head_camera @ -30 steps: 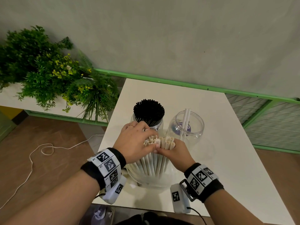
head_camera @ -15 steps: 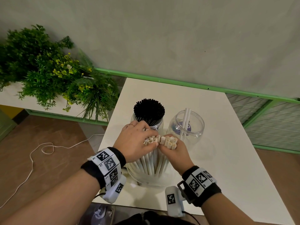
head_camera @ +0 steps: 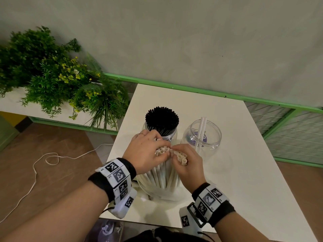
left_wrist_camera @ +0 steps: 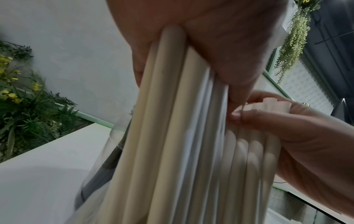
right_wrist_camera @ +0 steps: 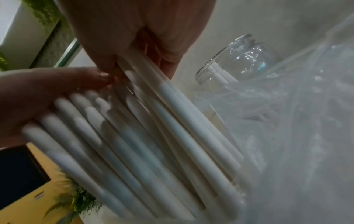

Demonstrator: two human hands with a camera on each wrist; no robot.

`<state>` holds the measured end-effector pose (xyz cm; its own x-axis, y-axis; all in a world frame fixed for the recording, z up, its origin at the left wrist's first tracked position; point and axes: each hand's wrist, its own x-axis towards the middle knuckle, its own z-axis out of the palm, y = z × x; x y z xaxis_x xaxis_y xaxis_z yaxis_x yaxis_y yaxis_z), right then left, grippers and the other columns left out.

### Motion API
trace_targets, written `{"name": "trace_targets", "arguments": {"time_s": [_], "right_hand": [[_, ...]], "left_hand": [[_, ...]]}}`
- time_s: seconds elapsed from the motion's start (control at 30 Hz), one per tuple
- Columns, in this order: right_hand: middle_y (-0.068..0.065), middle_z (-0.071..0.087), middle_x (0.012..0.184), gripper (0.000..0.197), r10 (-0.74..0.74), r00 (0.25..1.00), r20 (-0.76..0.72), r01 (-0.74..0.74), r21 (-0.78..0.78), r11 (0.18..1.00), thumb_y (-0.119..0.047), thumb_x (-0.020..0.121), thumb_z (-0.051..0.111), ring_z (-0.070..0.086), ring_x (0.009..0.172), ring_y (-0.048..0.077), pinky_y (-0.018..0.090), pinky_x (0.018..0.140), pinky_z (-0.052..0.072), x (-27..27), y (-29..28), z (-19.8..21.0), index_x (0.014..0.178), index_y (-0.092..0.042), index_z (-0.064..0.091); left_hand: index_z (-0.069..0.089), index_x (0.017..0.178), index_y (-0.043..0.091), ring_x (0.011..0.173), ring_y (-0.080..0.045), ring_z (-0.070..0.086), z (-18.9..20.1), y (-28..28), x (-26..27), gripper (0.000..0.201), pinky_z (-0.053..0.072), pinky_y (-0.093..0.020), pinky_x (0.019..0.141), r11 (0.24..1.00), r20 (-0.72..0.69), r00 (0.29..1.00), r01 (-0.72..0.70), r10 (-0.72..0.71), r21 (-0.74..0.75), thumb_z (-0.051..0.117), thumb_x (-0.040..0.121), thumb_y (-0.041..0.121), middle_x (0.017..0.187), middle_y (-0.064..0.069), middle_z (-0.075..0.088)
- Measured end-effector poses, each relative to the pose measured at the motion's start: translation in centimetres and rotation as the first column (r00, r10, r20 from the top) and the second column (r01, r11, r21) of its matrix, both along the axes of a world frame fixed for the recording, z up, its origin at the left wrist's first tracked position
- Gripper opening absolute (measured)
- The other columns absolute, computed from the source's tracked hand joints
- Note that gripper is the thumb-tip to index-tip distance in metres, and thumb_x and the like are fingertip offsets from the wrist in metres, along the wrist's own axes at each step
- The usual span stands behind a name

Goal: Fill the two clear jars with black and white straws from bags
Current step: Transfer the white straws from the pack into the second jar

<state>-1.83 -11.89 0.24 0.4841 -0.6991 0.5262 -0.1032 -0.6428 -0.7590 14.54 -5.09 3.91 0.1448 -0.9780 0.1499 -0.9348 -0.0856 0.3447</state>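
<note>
A: Head view, centre of frame: both hands were clamped on the standing bundle of long white paper straws [head_camera: 164,173] in its clear plastic bag [right_wrist_camera: 298,121]; the left hand [head_camera: 148,152] gripped one share of the tops, the right hand [head_camera: 187,163] pinched the other.

B: And the jars?

A: Above the hands, the left clear jar [head_camera: 173,137] was packed with thin black straws [head_camera: 162,119]; the right clear jar [head_camera: 202,135] held only two white ones.

B: So, splitting off a bunch. Next, I'd judge, lift it clear and stand it in the right jar.
</note>
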Motion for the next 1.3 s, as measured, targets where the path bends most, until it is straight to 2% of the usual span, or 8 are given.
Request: {"name": "trace_targets", "arguments": {"time_s": [0.3,0.4,0.57,0.73,0.87,1.0,1.17,1.3], "right_hand": [[-0.006,0.066,0.100,0.028,0.088,0.993,-0.073,-0.069,0.231,0.971,-0.009,0.080,0.068,0.064,0.093,0.014,0.025,0.080,0.051,-0.7,-0.4,0.1,0.104,-0.020,0.060],[-0.008,0.069,0.094,0.033,0.069,0.998,-0.001,-0.064,0.367,0.928,-0.003,0.082,0.069,0.066,0.088,0.006,0.017,0.075,0.050,-0.7,0.2,0.1,0.106,-0.018,0.052],[-0.007,0.065,0.090,0.046,-0.055,0.998,0.034,0.041,0.328,0.944,0.004,0.084,0.065,0.064,0.077,0.008,0.016,0.070,0.048,-0.5,0.5,0.0,0.105,-0.032,0.045],[-0.014,0.066,0.093,0.035,-0.073,0.986,0.148,0.021,0.327,0.945,0.004,0.088,0.062,0.069,0.089,0.009,0.017,0.078,0.051,-0.6,-0.3,2.2,0.102,-0.027,0.052],[0.001,0.066,0.102,0.041,-0.078,0.981,0.177,0.014,0.334,0.942,0.003,0.090,0.060,0.071,0.095,0.019,0.029,0.083,0.055,-0.9,-0.4,2.7,0.102,-0.036,0.056],[0.011,0.066,0.106,0.041,-0.069,0.980,0.186,0.003,0.334,0.943,0.006,0.091,0.056,0.071,0.095,0.018,0.023,0.072,0.054,-1.0,-0.7,3.5,0.106,-0.032,0.055],[0.026,0.057,0.109,0.029,-0.028,0.978,0.207,-0.060,0.407,0.911,0.011,0.091,0.053,0.070,0.096,0.026,0.047,0.092,0.053,-1.1,-2.6,5.6,0.111,-0.010,0.055],[0.019,0.059,0.103,0.031,-0.016,0.978,0.207,-0.069,0.395,0.916,0.012,0.089,0.055,0.070,0.094,0.029,0.057,0.091,0.051,-1.8,-3.6,7.5,0.108,-0.012,0.055]], "left_hand": [[0.061,0.112,0.045,0.100,-0.014,0.044,0.1,-0.1,0.0,0.048,0.038,-0.033,0.084,1.000,-0.002,1.000,0.008,-0.008,0.012,0.031,0.080,0.064,0.105,0.014,0.049],[0.061,0.111,0.045,0.101,-0.014,0.044,0.1,-0.1,0.0,0.047,0.040,-0.034,0.085,1.000,-0.002,1.000,0.005,-0.005,0.018,0.032,0.079,0.063,0.105,0.014,0.050],[0.061,0.107,0.045,0.099,-0.014,0.045,0.0,-0.1,0.0,0.042,0.041,-0.034,0.085,1.000,-0.004,1.000,0.001,-0.001,0.009,0.034,0.081,0.062,0.104,0.013,0.050],[0.062,0.108,0.044,0.099,-0.014,0.045,-0.1,-0.1,0.0,0.043,0.042,-0.035,0.085,1.000,-0.001,1.000,0.004,-0.004,0.011,0.032,0.082,0.062,0.105,0.013,0.051],[0.063,0.109,0.043,0.098,-0.015,0.046,-0.1,-0.1,0.0,0.044,0.043,-0.034,0.084,1.000,0.009,1.000,0.011,-0.011,-0.001,0.033,0.083,0.062,0.105,0.013,0.052],[0.062,0.110,0.043,0.099,-0.015,0.044,-0.2,0.0,0.0,0.047,0.042,-0.032,0.084,1.000,0.014,1.000,0.009,-0.009,0.011,0.031,0.082,0.063,0.107,0.013,0.051],[0.063,0.109,0.042,0.099,-0.017,0.045,-0.1,0.0,0.0,0.049,0.043,-0.033,0.084,1.000,0.008,1.000,0.011,-0.011,0.014,0.028,0.082,0.063,0.106,0.011,0.052],[0.063,0.109,0.042,0.099,-0.017,0.044,-0.2,0.1,0.0,0.049,0.041,-0.031,0.085,1.000,0.006,1.000,0.012,-0.012,0.011,0.028,0.081,0.062,0.106,0.010,0.051]]}}
